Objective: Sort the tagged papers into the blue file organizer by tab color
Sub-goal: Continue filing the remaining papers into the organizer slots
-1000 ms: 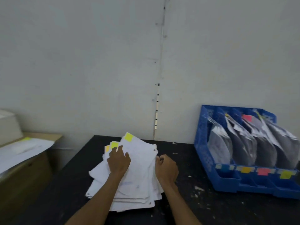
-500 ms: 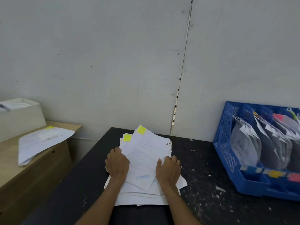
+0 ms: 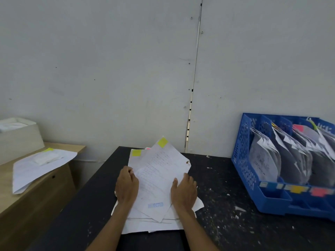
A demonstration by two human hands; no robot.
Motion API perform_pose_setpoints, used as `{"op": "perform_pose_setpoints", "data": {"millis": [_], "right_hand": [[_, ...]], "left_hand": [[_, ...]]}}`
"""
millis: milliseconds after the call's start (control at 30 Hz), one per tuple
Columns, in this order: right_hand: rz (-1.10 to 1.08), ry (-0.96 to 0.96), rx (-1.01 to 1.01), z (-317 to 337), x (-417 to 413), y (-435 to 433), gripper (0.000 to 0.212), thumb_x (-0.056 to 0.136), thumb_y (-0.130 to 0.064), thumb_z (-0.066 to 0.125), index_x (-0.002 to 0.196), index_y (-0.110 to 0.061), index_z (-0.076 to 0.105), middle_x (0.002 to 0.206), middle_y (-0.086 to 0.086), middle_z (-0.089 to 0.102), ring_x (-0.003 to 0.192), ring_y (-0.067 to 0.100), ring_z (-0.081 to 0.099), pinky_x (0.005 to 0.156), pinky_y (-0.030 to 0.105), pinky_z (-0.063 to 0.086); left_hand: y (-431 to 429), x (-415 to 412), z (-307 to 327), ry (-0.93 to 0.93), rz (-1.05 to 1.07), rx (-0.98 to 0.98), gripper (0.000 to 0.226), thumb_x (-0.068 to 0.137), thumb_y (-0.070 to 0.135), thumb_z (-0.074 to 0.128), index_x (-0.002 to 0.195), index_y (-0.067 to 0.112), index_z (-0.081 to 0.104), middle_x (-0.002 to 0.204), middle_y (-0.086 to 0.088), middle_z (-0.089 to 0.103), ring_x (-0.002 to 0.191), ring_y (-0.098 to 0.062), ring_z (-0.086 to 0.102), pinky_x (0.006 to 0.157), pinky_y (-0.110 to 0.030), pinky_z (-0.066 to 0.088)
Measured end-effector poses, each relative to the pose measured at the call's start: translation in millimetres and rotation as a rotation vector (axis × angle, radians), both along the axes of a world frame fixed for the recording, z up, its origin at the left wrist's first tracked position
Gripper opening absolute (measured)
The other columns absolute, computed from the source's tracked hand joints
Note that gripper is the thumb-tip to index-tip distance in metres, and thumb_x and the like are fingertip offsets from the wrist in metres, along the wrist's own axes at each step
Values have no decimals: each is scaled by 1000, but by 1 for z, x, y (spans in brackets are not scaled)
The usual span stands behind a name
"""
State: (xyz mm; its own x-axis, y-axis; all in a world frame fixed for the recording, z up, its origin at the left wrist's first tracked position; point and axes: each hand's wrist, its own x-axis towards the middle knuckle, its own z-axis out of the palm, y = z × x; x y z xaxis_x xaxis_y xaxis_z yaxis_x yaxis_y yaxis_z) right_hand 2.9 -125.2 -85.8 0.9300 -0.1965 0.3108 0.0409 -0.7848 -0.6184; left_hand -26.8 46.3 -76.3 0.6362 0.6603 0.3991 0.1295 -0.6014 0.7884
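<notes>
On the dark surface [image 3: 226, 205] lie the tagged papers [image 3: 159, 169]; my right hand [image 3: 184, 192] rests flat on them, my left hand [image 3: 126, 187] curls at their edge, grip unclear. The blue file organizer [image 3: 243, 151] stands well right.

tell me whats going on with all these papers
A person has both hands on a pile of tagged papers on the black table. The right hand rests flat on the pile; the left hand sits at its left edge, grip unclear. The top sheet carries a yellow tab. The blue file organizer to the right holds papers.
</notes>
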Motion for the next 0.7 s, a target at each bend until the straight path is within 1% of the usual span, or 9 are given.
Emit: {"op": "perform_pose_setpoints", "data": {"millis": [133,267,367,467,533,567,600,633,700], "right_hand": [[9,-14,163,-3,2,-1,50,95,-34,50,139,-12,40,128,3,56,115,21,50,93,32,43],[-24,-44,366,-1,1,-4,56,94,-31,56,143,-14,35,122,6,60,110,23,56,88,32,45],[-34,-55,518,6,-3,-7,67,89,-37,63,145,-17,32,100,0,64,91,18,61,79,31,49],[9,-88,648,13,-4,-10,78,81,-47,70,144,-17,36,78,-9,64,73,4,61,65,20,46],[64,-76,691,17,-4,-13,62,79,-49,73,129,-17,56,65,-10,63,63,1,59,60,17,43],[96,-74,691,15,-6,-16,46,78,-49,73,112,-20,66,58,-11,60,55,2,56,58,18,43],[143,-86,694,15,-8,-19,29,78,-48,73,90,-22,69,51,-11,55,48,3,50,54,20,41],[200,-97,699,17,-10,-21,26,78,-46,73,73,-22,65,48,-12,52,45,3,45,51,21,38],[309,-81,777,25,-11,-34,23,80,-37,75,65,-23,64,57,-17,62,52,-2,54,50,19,42]], "left_hand": [[2,2,-3,92,-46,36,10,96,13,39,90,17,44,75,-1,56,69,-25,55,62,-38,45],[1,1,-4,36,-71,34,9,97,12,38,93,16,44,75,-6,58,69,-31,55,60,-37,39],[0,-1,-3,-17,-56,-2,9,98,13,39,94,17,46,76,-7,59,70,-31,55,61,-39,42],[0,3,3,-80,-26,-134,10,97,15,40,93,19,49,79,-4,58,75,-31,55,67,-44,48],[-2,5,6,-114,1,-219,11,95,14,41,94,18,51,81,-5,59,79,-32,57,70,-46,50],[-4,4,7,-117,8,-251,11,95,13,42,95,16,52,81,-6,59,80,-34,57,71,-46,50],[-7,4,10,-115,9,-275,11,95,12,42,96,14,52,82,-7,59,81,-34,57,72,-44,49],[-10,4,13,-115,1,-292,11,95,10,42,98,11,53,84,-9,60,83,-34,57,73,-44,47],[-26,12,23,-118,-41,-313,13,96,10,40,101,7,52,91,-13,60,90,-36,56,77,-44,46]]}}
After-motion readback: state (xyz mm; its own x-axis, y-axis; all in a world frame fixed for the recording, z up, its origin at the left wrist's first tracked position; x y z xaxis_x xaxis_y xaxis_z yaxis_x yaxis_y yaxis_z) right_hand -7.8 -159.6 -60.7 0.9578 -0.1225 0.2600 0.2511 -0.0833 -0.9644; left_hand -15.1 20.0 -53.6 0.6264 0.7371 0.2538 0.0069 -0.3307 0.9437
